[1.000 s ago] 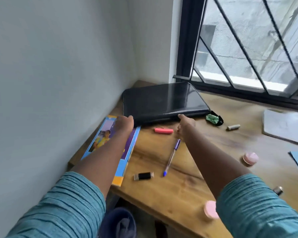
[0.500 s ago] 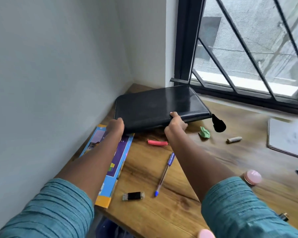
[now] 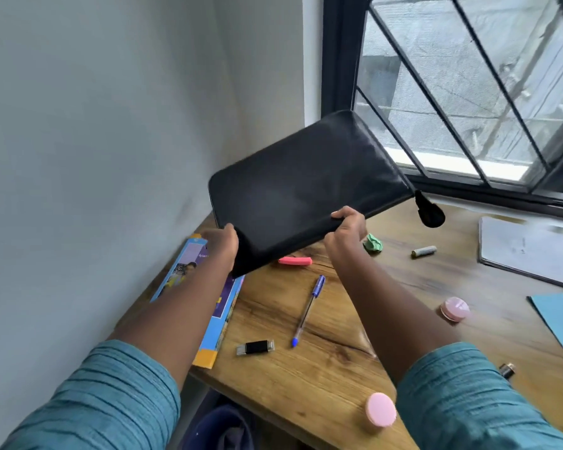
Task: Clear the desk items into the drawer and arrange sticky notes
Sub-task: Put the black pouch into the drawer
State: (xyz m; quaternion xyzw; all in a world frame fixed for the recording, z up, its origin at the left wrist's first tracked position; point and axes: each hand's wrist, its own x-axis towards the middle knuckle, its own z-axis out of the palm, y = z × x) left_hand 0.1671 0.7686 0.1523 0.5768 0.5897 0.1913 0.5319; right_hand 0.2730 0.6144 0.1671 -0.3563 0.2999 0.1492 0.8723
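Observation:
A black zipped case (image 3: 303, 186) is lifted off the wooden desk (image 3: 322, 368) and tilted up toward the window, its zip tab (image 3: 429, 211) dangling at the right corner. My left hand (image 3: 223, 246) grips its near left corner and my right hand (image 3: 346, 230) grips its near edge. Below it lie a pink highlighter (image 3: 294, 261), a blue pen (image 3: 307, 310), a black USB stick (image 3: 255, 347) and a crumpled green sticky note (image 3: 372, 244). No drawer is in view.
A colourful booklet (image 3: 218, 316) lies along the wall side. A battery (image 3: 423, 251), two pink round items (image 3: 455, 308) (image 3: 381, 414), another battery (image 3: 507, 370), a white pad (image 3: 530, 251) and blue paper (image 3: 559, 316) sit to the right. A barred window stands behind.
Both hands took hold of the black case and raised it off the desk, tilting its far edge upward. The green note under its corner is now uncovered.

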